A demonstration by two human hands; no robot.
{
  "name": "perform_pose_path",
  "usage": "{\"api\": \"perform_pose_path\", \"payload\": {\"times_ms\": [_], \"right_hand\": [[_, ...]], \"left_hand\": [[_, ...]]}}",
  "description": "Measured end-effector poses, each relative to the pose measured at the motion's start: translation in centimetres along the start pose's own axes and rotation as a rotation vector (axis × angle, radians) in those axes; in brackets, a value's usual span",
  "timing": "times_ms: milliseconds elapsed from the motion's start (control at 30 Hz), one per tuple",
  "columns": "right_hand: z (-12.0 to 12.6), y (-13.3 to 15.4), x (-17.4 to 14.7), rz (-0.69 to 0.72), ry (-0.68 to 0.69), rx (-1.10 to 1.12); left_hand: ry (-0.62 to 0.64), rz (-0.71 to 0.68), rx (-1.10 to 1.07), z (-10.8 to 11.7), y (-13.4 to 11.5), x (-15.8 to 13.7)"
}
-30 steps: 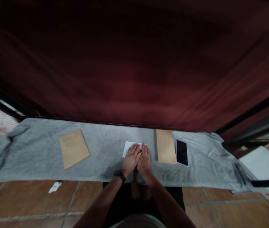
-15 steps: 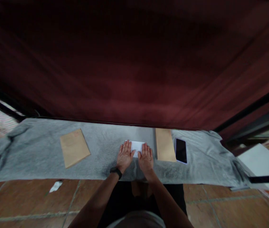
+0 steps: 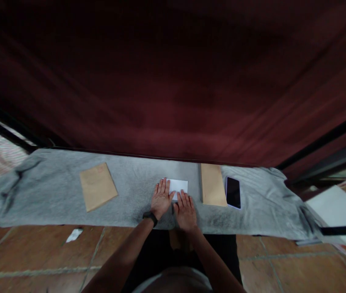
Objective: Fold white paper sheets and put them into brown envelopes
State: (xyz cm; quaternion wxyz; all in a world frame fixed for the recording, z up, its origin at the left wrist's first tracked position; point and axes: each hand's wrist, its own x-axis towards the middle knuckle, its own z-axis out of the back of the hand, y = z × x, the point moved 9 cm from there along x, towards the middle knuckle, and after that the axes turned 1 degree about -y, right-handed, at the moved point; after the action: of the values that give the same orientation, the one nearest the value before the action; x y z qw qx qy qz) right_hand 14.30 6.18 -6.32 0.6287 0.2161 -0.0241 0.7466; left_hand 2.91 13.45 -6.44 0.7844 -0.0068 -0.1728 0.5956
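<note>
The left forearm and right forearm slant inward toward the paper. The left grip lies palm down over its left edge, fingers straight, thumb angled across it. The right grip is palm down too, slightly spread fingertips overlapping the paper's near edge.

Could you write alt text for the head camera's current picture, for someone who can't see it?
A person's left hand and right hand lie palm down at a small white paper on a gray cloth. A flat brown packet lies to the left; a thicker brown block and a phone lie to the right.
</note>
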Motion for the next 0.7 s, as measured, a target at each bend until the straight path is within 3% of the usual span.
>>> {"api": "perform_pose_path", "payload": {"times_ms": [333,500,700], "right_hand": [[0.9,-1.9,-1.9,-0.045,-0.06,-0.043],[0.9,-1.8,-1.8,-0.044,-0.044,-0.044],[1.3,-1.4,-1.8,-0.008,-0.053,-0.062]], "left_hand": [[-0.084,0.199,-0.047,2.1,2.1,-2.0],[-0.047,0.232,-0.066,1.7,2.8,-2.3],[-0.047,0.324,-0.237,1.3,3.2,-1.9]]}}
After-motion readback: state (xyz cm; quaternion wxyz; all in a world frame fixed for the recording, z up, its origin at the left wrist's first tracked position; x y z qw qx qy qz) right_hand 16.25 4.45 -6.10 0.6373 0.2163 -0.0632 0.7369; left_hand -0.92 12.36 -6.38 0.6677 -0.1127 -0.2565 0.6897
